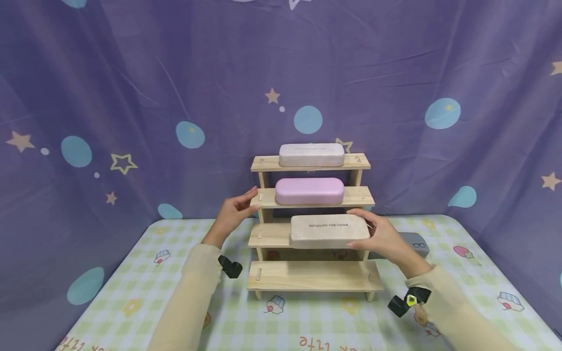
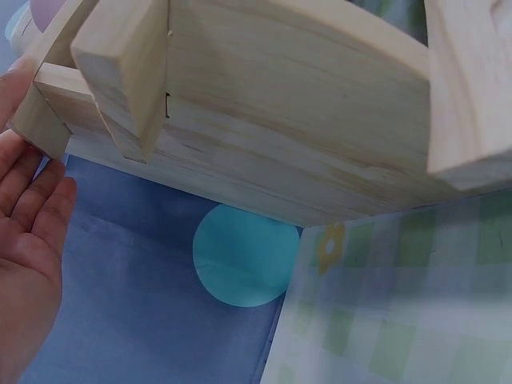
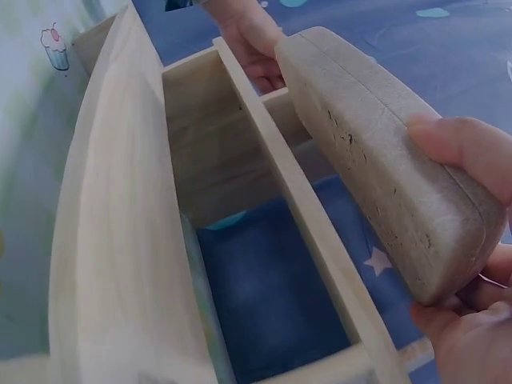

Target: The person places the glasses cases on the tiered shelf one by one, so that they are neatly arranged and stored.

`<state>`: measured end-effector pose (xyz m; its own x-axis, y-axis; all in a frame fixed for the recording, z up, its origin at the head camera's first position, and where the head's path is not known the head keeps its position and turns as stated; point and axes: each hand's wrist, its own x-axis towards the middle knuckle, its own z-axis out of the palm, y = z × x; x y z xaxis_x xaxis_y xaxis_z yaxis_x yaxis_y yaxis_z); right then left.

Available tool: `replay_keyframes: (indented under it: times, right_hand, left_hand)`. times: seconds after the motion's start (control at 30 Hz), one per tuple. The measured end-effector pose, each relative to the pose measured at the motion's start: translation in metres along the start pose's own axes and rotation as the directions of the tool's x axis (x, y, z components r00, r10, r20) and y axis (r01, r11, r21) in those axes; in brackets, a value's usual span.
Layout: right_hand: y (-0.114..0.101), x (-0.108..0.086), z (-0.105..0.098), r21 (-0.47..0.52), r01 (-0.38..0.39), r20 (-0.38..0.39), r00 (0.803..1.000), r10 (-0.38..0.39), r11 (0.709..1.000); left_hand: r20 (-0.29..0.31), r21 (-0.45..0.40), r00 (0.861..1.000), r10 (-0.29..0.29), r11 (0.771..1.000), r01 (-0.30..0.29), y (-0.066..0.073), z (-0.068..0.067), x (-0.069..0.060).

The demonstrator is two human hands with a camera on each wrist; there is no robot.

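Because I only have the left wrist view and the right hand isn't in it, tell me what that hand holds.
Observer: The right hand grips a pale case lettered "REFUELING FOR CHINA".
Operator: Now tell me which shelf the left hand is at; I can't count them from here.
Observer: The head view puts the left hand at the left end of the second shelf from the top.
Operator: Name anything lying off to the right of the wooden rack.
Observer: A grey case with a glasses drawing, partly hidden by the right hand in the head view.
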<state>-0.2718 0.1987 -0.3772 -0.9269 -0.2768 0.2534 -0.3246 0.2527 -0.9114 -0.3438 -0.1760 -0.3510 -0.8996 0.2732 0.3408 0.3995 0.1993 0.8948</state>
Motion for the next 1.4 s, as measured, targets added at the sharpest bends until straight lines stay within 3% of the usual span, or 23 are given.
replay_keyframes:
  times: [0.5, 0.9, 1.17, 1.4]
  right_hand:
    - [0.002, 0.017, 0.022, -0.023, -0.037, 0.008, 0.999, 0.038, 0.999]
    - [0.001, 0.027, 0.034, 0.018, -0.067, 0.002, 0.998, 0.067, 0.998]
    - [0.002, 0.027, 0.033, -0.072, -0.082, 0.006, 0.997, 0.082, 0.994]
    - [-0.001, 0.027, 0.032, -0.111, -0.053, 0.047, 0.997, 0.058, 0.992]
  left_hand:
    - [-0.004, -0.008, 1.0, -0.022, 1.0, 0.022, -0.001, 0.0, -0.002]
    - [-0.015, 0.002, 1.0, -0.023, 1.0, 0.023, 0.0, 0.001, -0.001]
    - [-0.008, -0.025, 1.0, 0.012, 1.0, -0.012, -0.025, -0.003, 0.008]
    - [-0.027, -0.004, 0.999, 0.038, 0.999, -0.038, -0.029, -0.003, 0.01]
